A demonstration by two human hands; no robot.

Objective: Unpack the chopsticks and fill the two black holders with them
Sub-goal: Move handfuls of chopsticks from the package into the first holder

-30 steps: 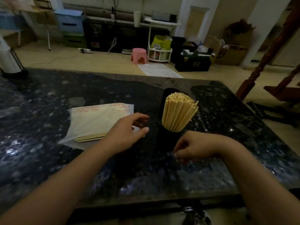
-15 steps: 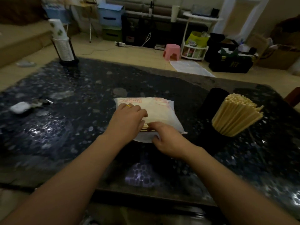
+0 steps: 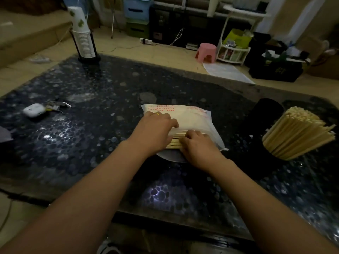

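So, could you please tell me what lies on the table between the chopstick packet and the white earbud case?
Nothing: in the head view the dark table is bare between the chopstick packet and the white earbud case; the keys lie beside the case.

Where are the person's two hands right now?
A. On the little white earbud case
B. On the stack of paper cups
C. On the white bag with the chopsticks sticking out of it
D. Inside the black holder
C: the left hand and the right hand both rest on the white bag in the middle of the table, at the loose chopsticks poking from its open end.
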